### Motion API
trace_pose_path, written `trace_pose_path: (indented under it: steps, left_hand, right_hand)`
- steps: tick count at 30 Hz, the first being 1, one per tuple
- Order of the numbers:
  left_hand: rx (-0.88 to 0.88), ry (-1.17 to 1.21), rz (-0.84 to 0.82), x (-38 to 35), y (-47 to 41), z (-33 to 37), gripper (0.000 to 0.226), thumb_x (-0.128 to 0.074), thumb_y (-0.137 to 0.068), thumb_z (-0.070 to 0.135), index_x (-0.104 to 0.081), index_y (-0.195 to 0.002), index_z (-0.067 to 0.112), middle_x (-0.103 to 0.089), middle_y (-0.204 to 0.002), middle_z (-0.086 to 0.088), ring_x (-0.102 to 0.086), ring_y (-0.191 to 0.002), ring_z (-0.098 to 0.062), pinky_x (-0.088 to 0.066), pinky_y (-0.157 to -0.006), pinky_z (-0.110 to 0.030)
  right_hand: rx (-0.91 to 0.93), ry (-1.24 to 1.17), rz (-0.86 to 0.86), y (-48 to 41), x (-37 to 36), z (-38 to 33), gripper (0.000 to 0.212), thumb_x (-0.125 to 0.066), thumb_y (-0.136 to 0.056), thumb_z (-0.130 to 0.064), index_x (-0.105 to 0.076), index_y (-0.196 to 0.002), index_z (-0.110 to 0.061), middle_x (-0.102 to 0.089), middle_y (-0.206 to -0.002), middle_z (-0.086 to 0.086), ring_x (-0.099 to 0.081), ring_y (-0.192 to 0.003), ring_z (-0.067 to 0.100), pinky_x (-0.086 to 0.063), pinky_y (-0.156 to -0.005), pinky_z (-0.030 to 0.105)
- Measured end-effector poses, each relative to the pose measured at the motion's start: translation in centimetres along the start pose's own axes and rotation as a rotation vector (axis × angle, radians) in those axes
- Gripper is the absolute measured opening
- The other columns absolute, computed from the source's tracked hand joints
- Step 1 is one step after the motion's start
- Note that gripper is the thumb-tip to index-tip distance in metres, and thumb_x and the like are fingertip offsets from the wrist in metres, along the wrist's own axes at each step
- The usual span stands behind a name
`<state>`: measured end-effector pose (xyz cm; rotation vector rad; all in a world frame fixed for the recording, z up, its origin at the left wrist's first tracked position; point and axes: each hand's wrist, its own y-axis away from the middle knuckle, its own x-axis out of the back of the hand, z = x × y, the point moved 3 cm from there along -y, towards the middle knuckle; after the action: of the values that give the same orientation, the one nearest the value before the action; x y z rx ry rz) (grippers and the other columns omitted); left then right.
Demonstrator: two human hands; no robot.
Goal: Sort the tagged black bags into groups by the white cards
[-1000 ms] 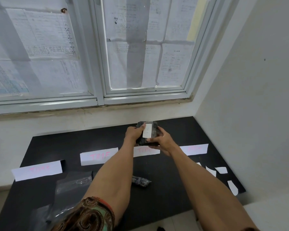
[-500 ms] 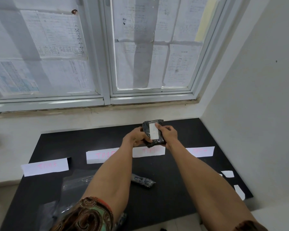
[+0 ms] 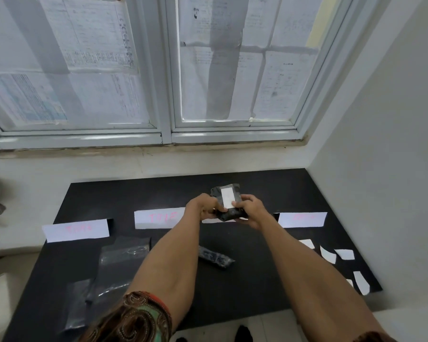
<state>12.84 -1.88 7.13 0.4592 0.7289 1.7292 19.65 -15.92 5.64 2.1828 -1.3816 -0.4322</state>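
Both hands hold a folded black bag (image 3: 229,211) with a white tag (image 3: 227,198) above the black mat (image 3: 269,275). My left hand (image 3: 203,206) grips its left edge and my right hand (image 3: 251,209) grips its right side, thumb on the tag's lower corner. White cards with pink writing lie in a row: a left card (image 3: 76,230), a middle card (image 3: 158,217) and a right card (image 3: 303,219). Another card (image 3: 211,220) is mostly hidden under the hands. A second folded black bag (image 3: 216,257) lies between my forearms.
Flat dark plastic bags (image 3: 119,265) lie on the mat at the near left. Small white paper slips (image 3: 329,254) are scattered at the right edge. A wall stands close on the right, and a window sill (image 3: 143,154) runs behind the mat.
The hands and bag stay over the same card; the bag's tag now faces up more squarely. The camera has shifted, so the scene sits lower and more to the right.
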Motion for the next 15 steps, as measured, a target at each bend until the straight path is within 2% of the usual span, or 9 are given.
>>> trace_pose_path:
  steps: [3, 6, 10, 12, 15]
  left_hand:
    - [0.113, -0.221, 0.017, -0.4, -0.3, -1.7, 0.033, -0.067, -0.085, 0.004, -0.061, -0.117, 0.005, -0.065, -0.102, -0.008, -0.062, -0.092, -0.022, -0.052, -0.086, -0.035]
    - [0.107, -0.384, 0.095, -0.2, -0.9, -2.8, 0.037, -0.067, -0.086, 0.011, -0.057, -0.121, 0.008, -0.063, -0.109, -0.009, -0.057, -0.091, -0.02, -0.049, -0.079, -0.033]
    - [0.106, -0.411, 0.173, 0.4, -1.8, -4.2, 0.034, -0.063, -0.087, 0.01, -0.056, -0.121, 0.011, -0.062, -0.105, -0.008, -0.056, -0.087, -0.018, -0.047, -0.077, -0.032]
    - [0.129, -0.399, 0.194, 0.7, -2.2, -5.1, 0.028, -0.062, -0.088, 0.009, -0.057, -0.115, 0.014, -0.061, -0.104, -0.007, -0.056, -0.087, -0.019, -0.047, -0.077, -0.033]
    - [0.161, -0.366, 0.231, 1.1, -3.0, -6.5, 0.016, -0.062, -0.088, 0.008, -0.057, -0.101, 0.016, -0.059, -0.101, -0.008, -0.054, -0.087, -0.02, -0.046, -0.077, -0.033]
  right_hand:
    - [-0.074, -0.074, 0.035, -0.6, 1.1, 2.6, 0.046, -0.06, -0.083, 0.008, -0.05, -0.122, -0.014, -0.062, -0.101, 0.01, -0.061, -0.087, 0.026, -0.054, -0.072, 0.041]
    - [-0.165, -0.04, 0.084, -1.8, 2.9, 5.9, 0.05, -0.059, -0.08, 0.014, -0.051, -0.121, -0.013, -0.062, -0.107, 0.014, -0.061, -0.097, 0.034, -0.053, -0.084, 0.054]
    - [-0.26, 0.093, 0.153, -2.3, 5.2, 9.1, 0.049, -0.057, -0.083, 0.015, -0.052, -0.125, -0.011, -0.056, -0.118, 0.016, -0.055, -0.093, 0.031, -0.052, -0.075, 0.044]
    - [-0.289, 0.116, 0.144, -2.7, 6.0, 10.3, 0.051, -0.056, -0.084, 0.016, -0.05, -0.128, -0.01, -0.054, -0.123, 0.018, -0.053, -0.094, 0.031, -0.051, -0.083, 0.047]
    - [-0.306, 0.114, 0.107, -4.0, 6.5, 11.5, 0.051, -0.055, -0.083, 0.018, -0.051, -0.126, -0.009, -0.055, -0.114, 0.016, -0.056, -0.095, 0.032, -0.053, -0.081, 0.047]
